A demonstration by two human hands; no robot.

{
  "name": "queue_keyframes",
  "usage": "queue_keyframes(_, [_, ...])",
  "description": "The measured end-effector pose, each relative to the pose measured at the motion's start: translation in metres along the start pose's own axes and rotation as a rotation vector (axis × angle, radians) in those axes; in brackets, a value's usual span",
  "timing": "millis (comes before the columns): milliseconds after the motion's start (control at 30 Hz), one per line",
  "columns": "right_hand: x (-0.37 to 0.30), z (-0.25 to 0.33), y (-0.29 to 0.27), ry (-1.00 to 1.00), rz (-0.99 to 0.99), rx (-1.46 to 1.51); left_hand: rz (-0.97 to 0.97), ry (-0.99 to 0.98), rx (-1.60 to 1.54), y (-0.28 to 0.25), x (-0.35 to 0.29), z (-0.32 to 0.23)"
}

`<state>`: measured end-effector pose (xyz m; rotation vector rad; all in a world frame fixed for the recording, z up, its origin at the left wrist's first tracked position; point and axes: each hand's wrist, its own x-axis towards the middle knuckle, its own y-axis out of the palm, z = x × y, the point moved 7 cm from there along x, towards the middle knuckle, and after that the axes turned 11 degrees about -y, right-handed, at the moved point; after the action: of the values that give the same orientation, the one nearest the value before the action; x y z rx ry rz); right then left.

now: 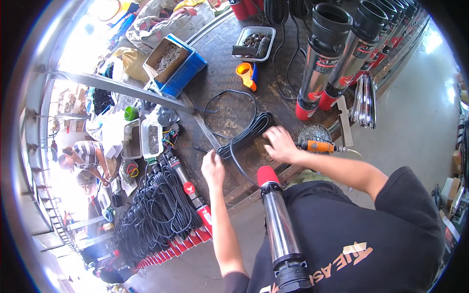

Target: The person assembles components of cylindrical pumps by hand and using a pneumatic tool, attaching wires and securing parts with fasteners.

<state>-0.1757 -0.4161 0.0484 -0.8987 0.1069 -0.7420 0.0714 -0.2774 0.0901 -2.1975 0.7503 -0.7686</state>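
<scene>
A long bundle of black cable (250,131) lies coiled on the dark worktable, with a loose loop beyond it. My left hand (213,170) is closed at the bundle's near left end, fingertips pinching the cable there. Beside the far right end is my right hand (281,145), its fingers bent and apart, close to the coil; whether they touch it I cannot tell. A steel submersible pump (282,222) with a red cap leans along my torso, and a cable runs from its top end to the bundle. A short black cable end (200,149) sticks out near my left fingers.
Steel pumps with red ends (312,73) stand in a row at the right. An orange air tool (320,146) lies near my right wrist. An orange tape dispenser (247,75), a parts tub (254,43) and a blue bin (183,73) sit beyond. Cabled pumps (161,205) fill the left; a person (88,155) works farther off.
</scene>
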Motion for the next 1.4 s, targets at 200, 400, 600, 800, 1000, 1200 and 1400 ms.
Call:
queue_keyframes(200, [0.078, -0.036, 0.081, -0.361, 0.343, -0.567, 0.367, 0.241, 0.626, 0.101, 0.032, 0.035])
queue_keyframes(400, [0.084, -0.062, 0.081, -0.372, 0.123, -0.627, 0.513, 0.432, 0.657, 0.102, 0.025, 0.008])
queue_keyframes(600, [0.079, -0.055, 0.080, -0.383, 0.387, -0.526, 0.489, 0.473, 0.533, 0.071, 0.015, 0.027])
queue_keyframes(800, [0.067, -0.056, 0.063, -0.405, 0.448, -0.513, 0.377, -0.207, 0.591, 0.044, -0.003, 0.090])
queue_keyframes(1000, [0.072, -0.050, 0.063, -0.433, 0.361, -0.519, 0.191, -0.466, 0.299, 0.041, -0.008, 0.124])
queue_keyframes(1200, [0.037, -0.020, 0.005, -0.249, 0.166, -0.405, 0.204, -0.445, 0.115, 0.063, -0.018, 0.141])
queue_keyframes(1400, [-0.089, -0.084, -0.153, 0.285, -0.519, -0.089, 0.371, -0.660, -0.431, 0.086, -0.037, 0.165])
